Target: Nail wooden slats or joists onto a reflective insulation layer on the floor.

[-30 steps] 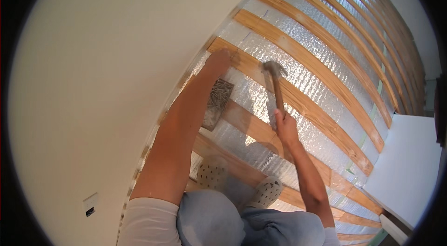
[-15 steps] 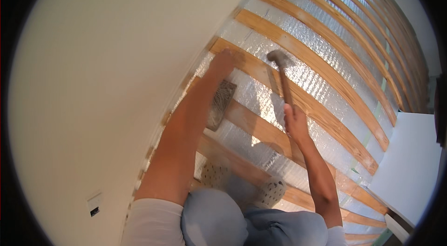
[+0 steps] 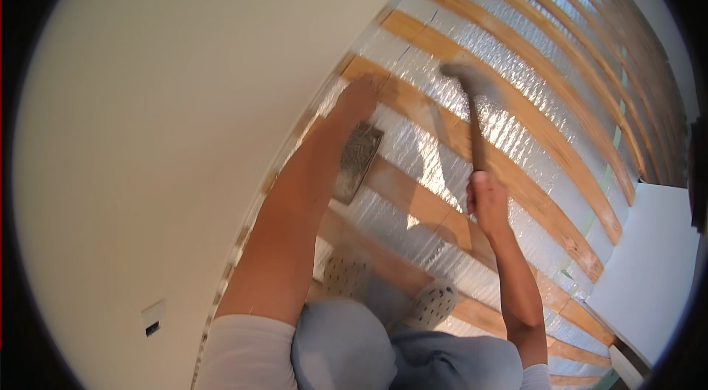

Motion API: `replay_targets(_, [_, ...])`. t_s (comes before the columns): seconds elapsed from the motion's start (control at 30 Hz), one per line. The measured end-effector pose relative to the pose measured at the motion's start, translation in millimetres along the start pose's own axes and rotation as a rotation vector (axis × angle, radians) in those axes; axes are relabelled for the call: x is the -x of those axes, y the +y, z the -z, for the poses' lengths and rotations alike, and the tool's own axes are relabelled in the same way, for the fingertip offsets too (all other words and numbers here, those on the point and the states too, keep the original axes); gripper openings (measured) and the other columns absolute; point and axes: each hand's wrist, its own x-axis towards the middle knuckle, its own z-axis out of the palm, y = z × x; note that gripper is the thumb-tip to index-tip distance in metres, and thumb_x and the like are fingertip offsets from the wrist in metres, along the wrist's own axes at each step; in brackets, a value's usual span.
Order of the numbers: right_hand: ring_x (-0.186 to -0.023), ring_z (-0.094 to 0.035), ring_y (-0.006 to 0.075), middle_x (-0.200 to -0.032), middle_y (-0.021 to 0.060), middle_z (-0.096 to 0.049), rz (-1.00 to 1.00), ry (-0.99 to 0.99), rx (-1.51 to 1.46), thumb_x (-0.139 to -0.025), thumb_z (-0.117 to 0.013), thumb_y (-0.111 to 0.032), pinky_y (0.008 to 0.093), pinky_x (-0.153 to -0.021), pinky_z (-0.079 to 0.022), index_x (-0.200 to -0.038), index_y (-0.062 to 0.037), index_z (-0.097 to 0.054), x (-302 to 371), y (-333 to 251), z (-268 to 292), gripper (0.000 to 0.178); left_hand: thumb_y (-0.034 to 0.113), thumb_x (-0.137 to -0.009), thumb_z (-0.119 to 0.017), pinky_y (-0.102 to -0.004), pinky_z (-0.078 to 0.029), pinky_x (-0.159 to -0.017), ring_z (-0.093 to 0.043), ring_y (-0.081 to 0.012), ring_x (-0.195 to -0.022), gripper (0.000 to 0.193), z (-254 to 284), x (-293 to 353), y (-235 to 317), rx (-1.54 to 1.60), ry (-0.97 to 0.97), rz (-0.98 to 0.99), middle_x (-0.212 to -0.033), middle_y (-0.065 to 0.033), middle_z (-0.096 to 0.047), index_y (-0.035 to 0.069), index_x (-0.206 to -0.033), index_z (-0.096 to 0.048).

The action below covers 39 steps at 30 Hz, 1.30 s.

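Note:
My right hand (image 3: 488,202) is wrapped round the wooden handle of a hammer (image 3: 476,128), whose metal head is smeared by motion above the floor. At the wall end of a wooden batten (image 3: 435,111), my left hand (image 3: 360,97) rests with its fingers drawn together. Whatever those fingers pinch is too small to make out. Beside my left forearm lies a shallow rectangular tray (image 3: 366,171) with what look like many nails in it; the forearm hides part of it.
Parallel battens (image 3: 501,76) run across silvery foil sheeting (image 3: 413,135). A plain pale wall (image 3: 184,95) with a small socket box (image 3: 153,318) rises on the left. A white panel (image 3: 649,257) is at the right. My spotted shoes (image 3: 434,303) are below my knees.
The hammer and my right hand have swung a little to the right, away from my left hand. My left hand stays at the batten's end. The whole view has shifted slightly.

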Motion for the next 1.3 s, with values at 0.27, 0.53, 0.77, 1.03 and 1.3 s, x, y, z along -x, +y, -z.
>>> replay_targets(0.27, [-0.051,-0.049,0.0144,-0.062,0.0048,-0.051,0.240,0.195,0.227,-0.096,-0.047,-0.050,0.0312,-0.045,-0.040,-0.085,-0.0047,-0.054,-15.0,104.4,-2.4,0.046,0.009,-0.093,-0.038,-0.0381,-0.034,-0.110,-0.038,-0.0304,-0.134,0.047,-22.1,-9.0,16.5,-0.131,0.001,-0.136,-0.148,-0.0221,-0.033,-0.007,-0.137,-0.038])
replay_targets(0.53, [-0.048,-0.048,0.0119,-0.060,0.0033,-0.050,0.542,0.094,-0.140,-0.092,-0.045,-0.061,0.0246,-0.043,-0.036,-0.082,-0.0017,-0.051,-12.0,22.8,-3.1,0.060,0.009,-0.093,-0.038,-0.0363,-0.033,-0.111,-0.038,-0.0303,-0.134,0.047,-5.0,-11.0,2.2,-0.164,0.041,-0.127,-0.147,-0.0223,-0.034,-0.008,-0.136,-0.039])
replay_targets(0.77, [-0.067,-0.057,0.0434,-0.069,0.0207,-0.058,-0.026,0.014,0.320,-0.098,-0.047,-0.036,0.0443,-0.064,-0.048,-0.098,0.0059,-0.054,-33.7,58.5,-10.0,0.042,0.012,-0.093,-0.039,-0.0362,-0.032,-0.112,-0.034,-0.0297,-0.137,0.049,2.2,1.6,12.4,-0.078,-0.093,-0.054,-0.150,-0.0221,-0.029,-0.008,-0.138,-0.037])
replay_targets(1.03, [-0.082,-0.064,0.0434,-0.084,0.0282,-0.064,0.151,0.104,0.374,-0.097,-0.047,-0.037,0.0473,-0.071,-0.049,-0.110,0.0084,-0.055,-22.4,77.4,-9.3,0.048,0.012,-0.093,-0.039,-0.0366,-0.033,-0.111,-0.035,-0.0298,-0.136,0.050,12.3,4.4,30.0,-0.062,-0.080,-0.057,-0.150,-0.0210,-0.029,-0.006,-0.139,-0.037])
replay_targets(1.3, [-0.040,-0.046,0.0122,-0.051,0.0017,-0.045,-0.111,0.009,0.098,-0.099,-0.043,-0.048,0.0272,-0.040,-0.039,-0.075,-0.0040,-0.051,32.1,72.7,-30.4,0.051,0.020,-0.093,-0.042,-0.0393,-0.045,-0.098,-0.053,-0.0298,-0.119,0.037,-17.8,-0.3,-26.4,-0.097,0.158,-0.103,-0.131,-0.0174,-0.054,0.001,-0.121,-0.057])
